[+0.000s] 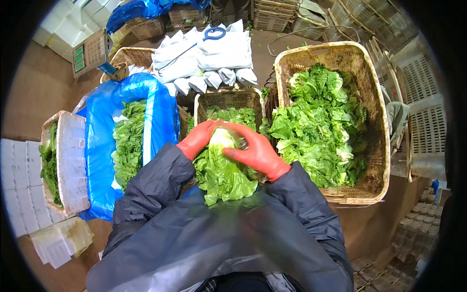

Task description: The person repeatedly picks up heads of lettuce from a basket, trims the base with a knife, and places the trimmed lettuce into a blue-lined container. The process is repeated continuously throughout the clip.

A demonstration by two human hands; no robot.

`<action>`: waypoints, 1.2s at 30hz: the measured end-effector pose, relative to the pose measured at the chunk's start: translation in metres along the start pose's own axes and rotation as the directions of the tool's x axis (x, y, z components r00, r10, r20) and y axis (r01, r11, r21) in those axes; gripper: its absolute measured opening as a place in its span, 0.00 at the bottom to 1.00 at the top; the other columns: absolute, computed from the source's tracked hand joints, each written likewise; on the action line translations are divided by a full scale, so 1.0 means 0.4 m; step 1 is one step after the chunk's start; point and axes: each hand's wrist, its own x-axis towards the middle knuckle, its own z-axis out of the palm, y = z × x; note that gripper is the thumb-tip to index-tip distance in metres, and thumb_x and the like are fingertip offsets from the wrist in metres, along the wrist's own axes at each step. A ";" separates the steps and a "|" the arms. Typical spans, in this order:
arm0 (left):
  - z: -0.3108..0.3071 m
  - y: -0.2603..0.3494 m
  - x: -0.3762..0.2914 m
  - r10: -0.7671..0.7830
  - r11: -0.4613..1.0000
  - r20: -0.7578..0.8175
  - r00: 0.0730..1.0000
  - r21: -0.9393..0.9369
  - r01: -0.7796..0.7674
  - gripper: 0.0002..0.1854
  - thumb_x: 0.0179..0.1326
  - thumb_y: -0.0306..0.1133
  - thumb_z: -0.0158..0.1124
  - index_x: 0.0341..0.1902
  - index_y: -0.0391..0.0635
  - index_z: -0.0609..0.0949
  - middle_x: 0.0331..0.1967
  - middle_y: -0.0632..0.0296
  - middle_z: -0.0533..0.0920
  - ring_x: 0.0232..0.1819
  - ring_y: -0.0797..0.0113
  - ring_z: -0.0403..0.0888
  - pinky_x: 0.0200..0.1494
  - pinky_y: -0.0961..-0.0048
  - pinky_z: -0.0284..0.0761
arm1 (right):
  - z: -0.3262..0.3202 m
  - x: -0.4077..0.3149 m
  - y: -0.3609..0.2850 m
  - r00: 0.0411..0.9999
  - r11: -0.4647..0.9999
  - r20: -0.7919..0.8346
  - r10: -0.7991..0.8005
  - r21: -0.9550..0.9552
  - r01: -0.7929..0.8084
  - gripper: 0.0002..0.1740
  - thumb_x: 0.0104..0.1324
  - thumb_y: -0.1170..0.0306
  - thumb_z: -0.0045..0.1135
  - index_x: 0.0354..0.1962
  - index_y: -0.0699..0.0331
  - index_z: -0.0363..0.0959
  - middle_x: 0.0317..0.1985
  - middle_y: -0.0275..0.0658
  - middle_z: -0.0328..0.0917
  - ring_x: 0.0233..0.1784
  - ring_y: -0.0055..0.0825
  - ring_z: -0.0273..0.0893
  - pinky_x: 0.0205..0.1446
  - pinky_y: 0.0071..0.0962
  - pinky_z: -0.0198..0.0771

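Observation:
Both my hands wear red rubber gloves, above my dark apron. Between them is a green leafy lettuce head (224, 171), its pale base up and its leaves hanging towards me. My left hand (199, 138) holds it from the left, with its fingertips partly hidden behind the base. My right hand (257, 148) curls around the right side, fingers at the base and thumb across the front; its fingers are slightly blurred. Just beyond my hands, a plastic crate (229, 94) contains loose green leaves (233, 115).
At the right stands a large stained crate (375, 146) of lettuce (317, 127). A blue-lined container (100, 153) with lettuce (129, 142) stands left, beside a foam box (71, 164) of greens. Ahead are stacked white packs (222, 54), a blue-handled tool (214, 33) and a scale (89, 54).

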 end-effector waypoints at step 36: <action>0.000 0.071 -0.193 0.059 0.980 0.372 0.927 0.157 -0.125 0.43 0.50 0.41 0.73 0.67 0.41 0.63 0.62 0.56 0.70 0.64 0.66 0.65 0.65 0.65 0.61 | -0.060 0.025 -0.001 0.974 0.975 -0.100 -0.202 -0.115 0.191 0.33 0.56 0.70 0.67 0.59 0.61 0.67 0.63 0.42 0.67 0.63 0.34 0.69 0.64 0.31 0.64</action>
